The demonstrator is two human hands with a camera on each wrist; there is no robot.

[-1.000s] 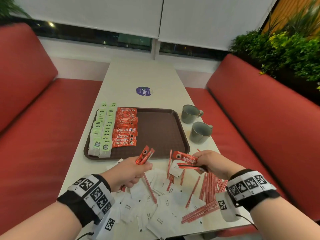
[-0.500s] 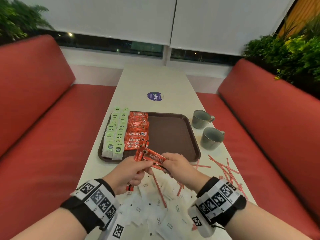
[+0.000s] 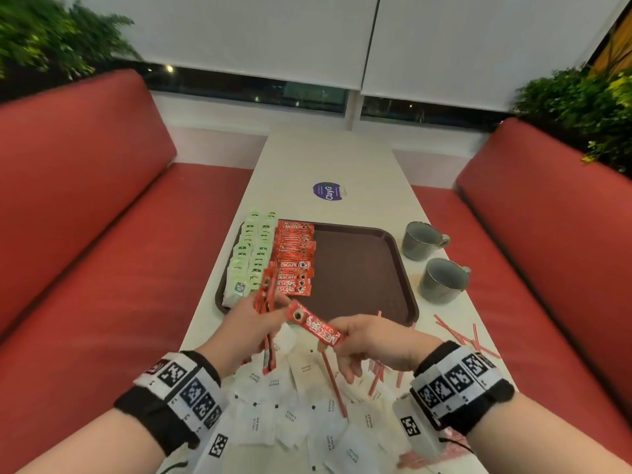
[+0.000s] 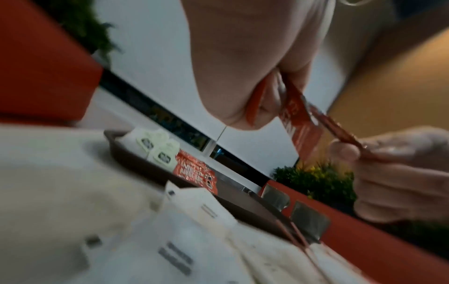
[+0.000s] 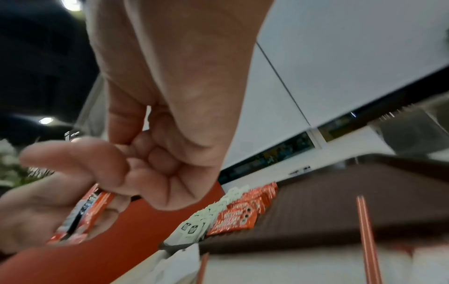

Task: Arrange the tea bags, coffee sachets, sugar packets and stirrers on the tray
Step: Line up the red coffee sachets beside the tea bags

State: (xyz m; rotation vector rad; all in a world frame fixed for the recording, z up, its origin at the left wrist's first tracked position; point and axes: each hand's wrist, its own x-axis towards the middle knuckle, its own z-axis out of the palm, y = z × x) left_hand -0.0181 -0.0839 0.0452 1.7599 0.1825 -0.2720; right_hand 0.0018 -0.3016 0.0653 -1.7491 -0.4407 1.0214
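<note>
My left hand grips a small upright bunch of red coffee sachets just before the tray's near left corner. My right hand pinches one more red coffee sachet, whose far end reaches the left hand's fingers. The brown tray carries two columns of green tea bags at its left edge and a column of coffee sachets beside them. White sugar packets and red stirrers lie loose on the table under my hands. The left wrist view shows the gripped sachets and the right hand.
Two grey cups stand on the table right of the tray. More stirrers are scattered near the right table edge. Red benches flank the narrow table, and a purple sticker lies beyond the tray.
My right hand carried its sachet from above the stirrers at the right over to the left hand. The left hand kept its bunch and rose a little toward the tray.
</note>
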